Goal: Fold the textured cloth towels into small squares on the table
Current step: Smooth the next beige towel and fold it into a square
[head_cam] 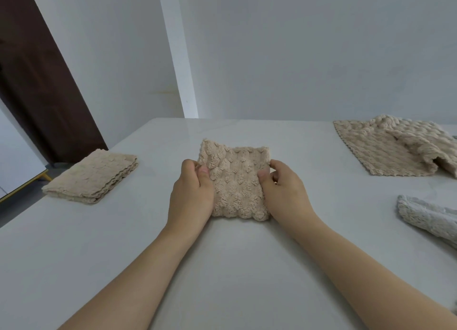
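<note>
— White walls and a pale table (pixel 235 267) fill the head view. Where's the towel being worked?

— The folded beige towel (pixel 235 183) lies dead centre, straight ahead, between both hands. The left hand (pixel 191 193) pinches its left edge, thumb on top; the right hand (pixel 284 188) pinches the right edge the same way.

— Its long axis?

— Running away from the person, slightly longer than wide. Both hands sit equally near, so I'd judge either could lift it.

— Where to?

— Probably the finished stack (pixel 91 176) far left, nearer the left hand. An unfolded beige towel (pixel 385 151) and a grey towel (pixel 425 215) wait on the right.
</note>
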Motion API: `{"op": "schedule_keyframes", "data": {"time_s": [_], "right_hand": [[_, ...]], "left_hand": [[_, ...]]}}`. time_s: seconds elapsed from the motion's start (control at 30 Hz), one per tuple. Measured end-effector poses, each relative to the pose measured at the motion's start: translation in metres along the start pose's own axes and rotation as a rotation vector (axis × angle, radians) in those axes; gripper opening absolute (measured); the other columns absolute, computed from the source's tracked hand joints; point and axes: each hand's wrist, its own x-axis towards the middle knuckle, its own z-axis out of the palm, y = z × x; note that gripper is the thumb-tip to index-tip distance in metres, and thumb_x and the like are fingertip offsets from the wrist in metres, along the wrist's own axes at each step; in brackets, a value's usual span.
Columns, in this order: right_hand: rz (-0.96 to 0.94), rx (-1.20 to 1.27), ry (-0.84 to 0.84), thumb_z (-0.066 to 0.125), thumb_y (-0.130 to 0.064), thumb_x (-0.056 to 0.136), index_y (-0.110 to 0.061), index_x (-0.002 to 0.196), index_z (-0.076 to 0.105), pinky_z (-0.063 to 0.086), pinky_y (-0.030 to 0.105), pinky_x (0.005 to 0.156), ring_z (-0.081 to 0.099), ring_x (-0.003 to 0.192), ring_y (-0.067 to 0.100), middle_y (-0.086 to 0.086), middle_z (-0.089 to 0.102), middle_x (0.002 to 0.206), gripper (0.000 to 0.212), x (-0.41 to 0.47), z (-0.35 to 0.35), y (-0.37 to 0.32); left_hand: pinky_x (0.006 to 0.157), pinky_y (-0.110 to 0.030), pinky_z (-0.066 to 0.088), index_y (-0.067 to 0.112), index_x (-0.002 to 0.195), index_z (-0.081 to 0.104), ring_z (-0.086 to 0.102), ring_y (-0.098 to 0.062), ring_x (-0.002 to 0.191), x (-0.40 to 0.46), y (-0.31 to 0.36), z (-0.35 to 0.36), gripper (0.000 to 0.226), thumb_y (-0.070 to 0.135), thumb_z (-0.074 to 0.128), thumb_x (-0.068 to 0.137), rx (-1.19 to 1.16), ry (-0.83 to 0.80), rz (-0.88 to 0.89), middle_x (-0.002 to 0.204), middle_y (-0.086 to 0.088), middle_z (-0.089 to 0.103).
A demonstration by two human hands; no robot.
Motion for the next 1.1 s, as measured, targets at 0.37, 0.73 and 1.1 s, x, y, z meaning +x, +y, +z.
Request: {"op": "schedule_keyframes", "data": {"time_s": [0.37, 0.73, 1.1], "right_hand": [[0.051, -0.074, 0.063, 0.046, -0.022, 0.099, -0.008, 0.082, 0.059, 0.036, 0.029, 0.057, 0.049, 0.064, 0.02, -0.001, 0.054, 0.069, 0.025, 0.012, 0.001, 0.002], [0.03, -0.434, 0.035, 0.041, -0.005, 0.094, -0.002, 0.097, 0.058, 0.038, 0.03, 0.067, 0.05, 0.081, 0.027, 0.01, 0.054, 0.09, 0.017, 0.146, -0.014, -0.003], [-0.142, -0.896, 0.096, 0.039, 0.002, 0.087, -0.01, 0.12, 0.047, 0.036, 0.034, 0.067, 0.054, 0.088, 0.032, 0.012, 0.052, 0.096, 0.037, 0.247, 0.002, 0.023]], "left_hand": [[0.061, -0.036, 0.035, 0.015, 0.105, 0.04, 0.052, -0.022, 0.072, 0.005, 0.013, 0.007, 0.012, 0.021, 0.035, 0.095, 0.315, -0.114, -0.077, 0.08, 0.002, 0.053], [0.084, -0.039, 0.045, 0.011, 0.119, 0.043, 0.057, -0.028, 0.101, 0.128, 0.031, 0.087, 0.031, 0.033, 0.027, 0.103, 0.171, -0.128, -0.102, 0.107, 0.0, 0.057], [0.082, -0.032, 0.038, 0.014, 0.105, 0.05, 0.052, -0.028, 0.097, 0.236, 0.031, 0.15, 0.019, 0.027, 0.037, 0.101, 0.241, -0.232, -0.09, 0.118, -0.009, 0.059]]}}
